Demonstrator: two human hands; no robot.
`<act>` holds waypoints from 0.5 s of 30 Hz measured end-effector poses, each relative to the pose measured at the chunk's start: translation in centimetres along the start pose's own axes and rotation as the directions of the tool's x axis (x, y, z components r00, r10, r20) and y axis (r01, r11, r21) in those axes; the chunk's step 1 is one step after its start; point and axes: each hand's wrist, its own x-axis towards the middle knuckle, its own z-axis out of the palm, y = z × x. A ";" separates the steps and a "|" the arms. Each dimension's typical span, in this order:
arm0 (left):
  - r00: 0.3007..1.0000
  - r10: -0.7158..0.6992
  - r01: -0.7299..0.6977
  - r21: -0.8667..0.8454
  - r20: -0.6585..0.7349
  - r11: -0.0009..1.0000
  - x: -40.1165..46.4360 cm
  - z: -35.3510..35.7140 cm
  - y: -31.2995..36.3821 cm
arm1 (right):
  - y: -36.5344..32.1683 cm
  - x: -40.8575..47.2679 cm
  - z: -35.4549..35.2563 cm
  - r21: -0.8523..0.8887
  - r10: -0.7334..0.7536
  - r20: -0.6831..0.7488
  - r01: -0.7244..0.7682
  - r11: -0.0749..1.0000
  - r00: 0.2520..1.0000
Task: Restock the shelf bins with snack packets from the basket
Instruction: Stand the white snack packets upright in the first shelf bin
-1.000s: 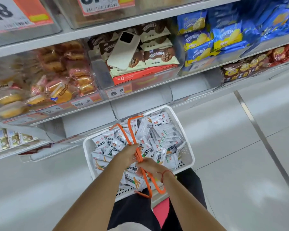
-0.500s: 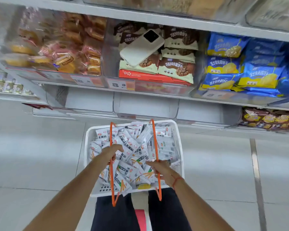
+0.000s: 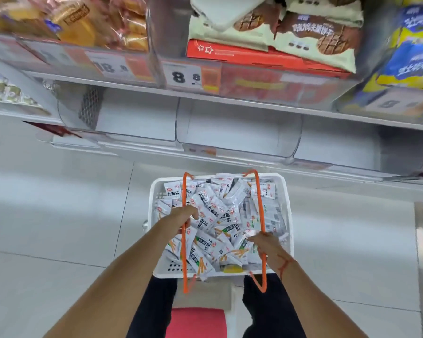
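Dozens of small white snack packets (image 3: 217, 215) fill the white basket (image 3: 287, 211), which sits low in front of the person, just below the clear, unfilled shelf bins (image 3: 237, 128). Each hand has its grip closed round one orange handle: the left hand (image 3: 183, 215) on the left handle (image 3: 185, 240), the right hand (image 3: 266, 242) on the right handle (image 3: 260, 206). The packets look light, soft and slick, likely to slide over one another, so a loose handful pinched from the top of the heap should serve better than single picks. The full basket probably has some heft. The right hand's fingers are hard to make out against the packets, and the upper shelf's goods are blurred and cut off.
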 end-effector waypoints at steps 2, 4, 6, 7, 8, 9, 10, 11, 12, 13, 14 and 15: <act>1.000 0.008 -0.008 0.019 -0.004 1.000 2.5 -0.1 0.0 | 0.4 2.1 0.7 0.019 -0.005 -0.032 0.006 1.000 0.999; 1.000 0.014 -0.014 0.026 0.004 1.000 4.8 -0.3 0.0 | 0.8 4.3 1.5 0.026 -0.012 -0.060 0.013 1.000 0.998; 1.000 0.019 -0.020 0.030 0.008 0.999 6.7 -0.4 0.3 | 0.8 6.2 2.3 0.044 -0.020 -0.086 0.024 0.999 0.996; 1.000 0.026 -0.026 0.028 0.001 0.999 7.6 -0.5 0.4 | 0.9 7.2 2.6 0.052 -0.029 -0.100 0.034 0.998 0.995; 1.000 0.028 -0.028 0.029 0.000 0.999 8.3 -0.5 0.5 | 1.0 7.9 2.9 0.058 -0.036 -0.109 0.042 0.997 0.993; 1.000 0.031 -0.031 0.037 0.001 0.999 9.1 -0.5 0.5 | 1.0 8.6 3.2 0.065 -0.039 -0.109 0.046 0.997 0.993; 0.999 0.036 -0.036 0.046 -0.001 0.998 9.8 -0.6 0.5 | 1.1 9.2 3.6 0.074 -0.042 -0.107 0.050 0.996 0.993; 0.999 0.039 -0.039 0.049 -0.009 0.998 10.7 -0.7 0.4 | 1.1 9.8 4.0 0.084 -0.047 -0.108 0.057 0.995 0.993; 0.999 0.044 -0.043 0.041 -0.013 0.998 11.5 -0.9 0.3 | 1.0 10.4 4.4 0.091 -0.055 -0.112 0.065 0.994 0.992; 0.999 0.053 -0.052 0.036 -0.015 0.998 12.3 -1.1 0.4 | 0.9 11.0 4.6 0.100 -0.058 -0.121 0.070 0.993 0.991; 0.998 0.063 -0.063 0.033 -0.014 0.997 12.9 -1.3 0.6 | 0.7 11.5 4.8 0.111 -0.060 -0.133 0.075 0.991 0.989; 0.997 0.079 -0.079 0.030 -0.010 0.996 13.4 -1.5 1.0 | 0.4 12.0 4.8 0.121 -0.070 -0.147 0.088 0.989 0.987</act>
